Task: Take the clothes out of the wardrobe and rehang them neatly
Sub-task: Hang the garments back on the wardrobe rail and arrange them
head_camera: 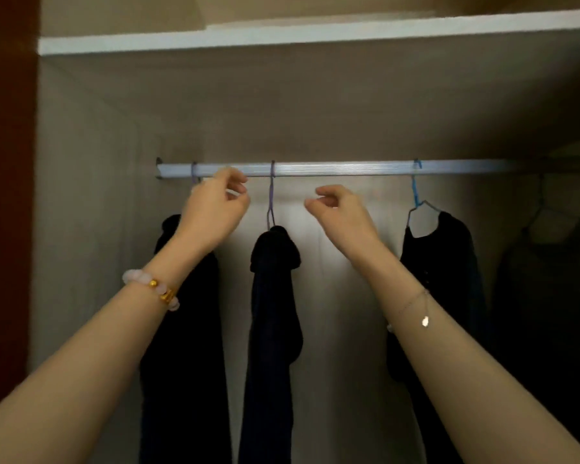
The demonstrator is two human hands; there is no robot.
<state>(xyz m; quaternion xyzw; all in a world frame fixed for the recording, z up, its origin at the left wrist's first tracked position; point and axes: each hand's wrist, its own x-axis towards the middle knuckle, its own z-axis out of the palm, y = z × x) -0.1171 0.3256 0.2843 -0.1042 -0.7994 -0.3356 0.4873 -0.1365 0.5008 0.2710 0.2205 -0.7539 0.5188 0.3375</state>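
Clothes, all dark and nearly black, hang in a row from a pale ribbed metal rail [332,169] that runs left to right across the wardrobe under a white shelf [315,31]. Each piece hangs long axis straight down, hook end up. The left garment [181,329] hangs below a purple hook [194,170] near the rail's left bracket. The middle garment [272,313], bunched at the top and draped narrow, hangs from a thin purple wire hanger [271,202]. The right garment [449,262] spreads wider on a blue hanger [415,192], its neckline facing the camera. A fourth dark garment [549,296] sits in shadow at far right. The left hand [215,209], with a bead bracelet [151,288] at the wrist, is raised just under the rail between the two purple hooks; its fingers are curled, and whether they grip the left hanger cannot be told. The right hand [340,212], with a fine chain [416,306] on the forearm, is raised between the middle and blue hangers, fingers loosely curled and holding nothing.
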